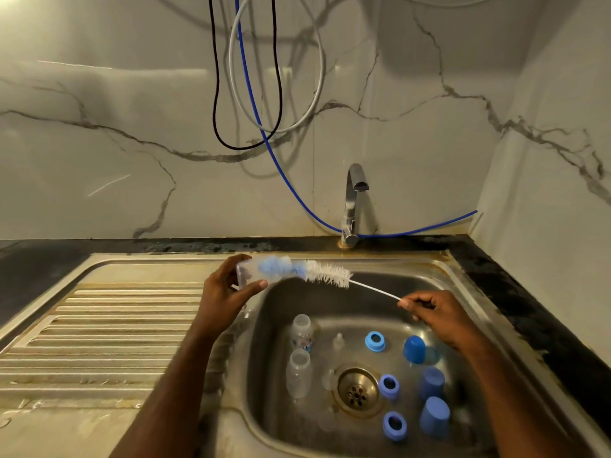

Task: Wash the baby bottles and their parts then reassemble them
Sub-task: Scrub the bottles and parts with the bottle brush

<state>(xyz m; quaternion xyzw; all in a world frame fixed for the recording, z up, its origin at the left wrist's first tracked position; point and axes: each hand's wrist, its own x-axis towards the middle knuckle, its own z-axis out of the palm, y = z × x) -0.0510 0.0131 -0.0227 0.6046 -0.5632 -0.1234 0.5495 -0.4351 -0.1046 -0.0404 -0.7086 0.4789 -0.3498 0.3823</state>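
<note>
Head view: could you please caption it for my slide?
Left hand holds a clear plastic baby bottle while right hand works a white bristle bottle brush inside.

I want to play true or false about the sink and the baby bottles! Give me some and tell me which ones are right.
1. The left hand holds a clear bottle. True.
2. The bottle brush is all the way outside that bottle. False: its blue tip is inside, and the white bristles stick out.
3. The right hand pinches the brush's thin handle. True.
4. Water pours from the faucet. False: no water shows.
5. Two more bottles stand in the sink. True.
6. The blue rings are screwed onto bottles. False: they lie loose in the basin.
</note>
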